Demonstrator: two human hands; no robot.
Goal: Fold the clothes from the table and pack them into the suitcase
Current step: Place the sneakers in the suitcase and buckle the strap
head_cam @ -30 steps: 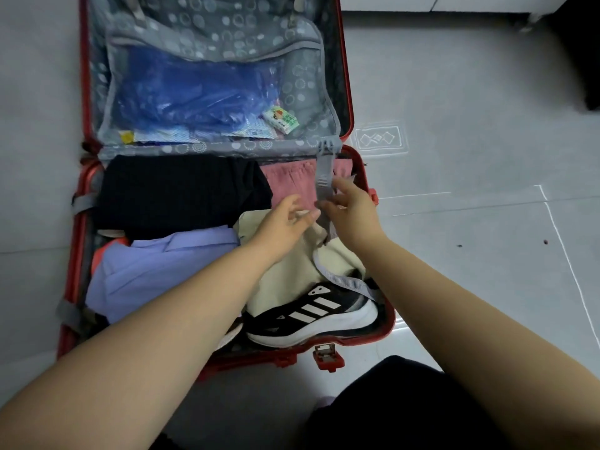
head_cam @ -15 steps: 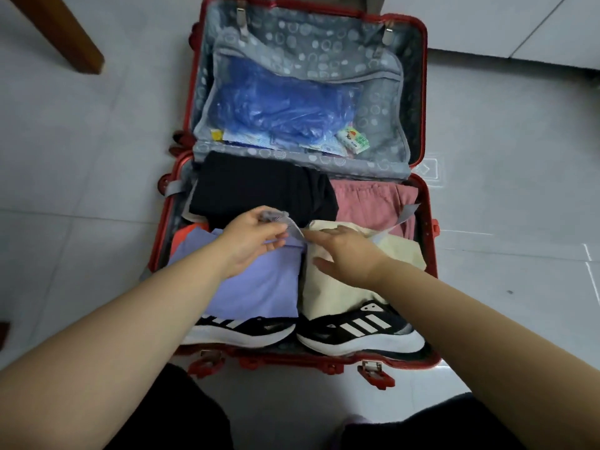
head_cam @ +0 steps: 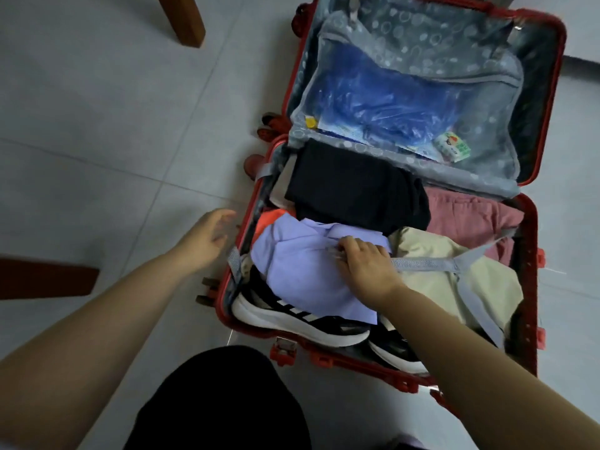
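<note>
Two hands, right grip [head_cam: 363,264] clamped on grey strap [head_cam: 425,264] over lilac shirt [head_cam: 302,271], left grip [head_cam: 207,235] apart beside red suitcase [head_cam: 532,287]

Grey tiled floor [head_cam: 107,131], pale joints running diagonally. Two brown wooden furniture legs: one upright [head_cam: 183,19] at the top, one [head_cam: 45,277] entering from the left edge. White skirting [head_cam: 581,58] at upper right, partly cut off.

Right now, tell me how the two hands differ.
The right hand rests inside the suitcase, fingers curled on the grey strap over the purple shirt. The left hand is open, holding nothing, above the floor beside the suitcase's left wall. Both are bare.
</note>
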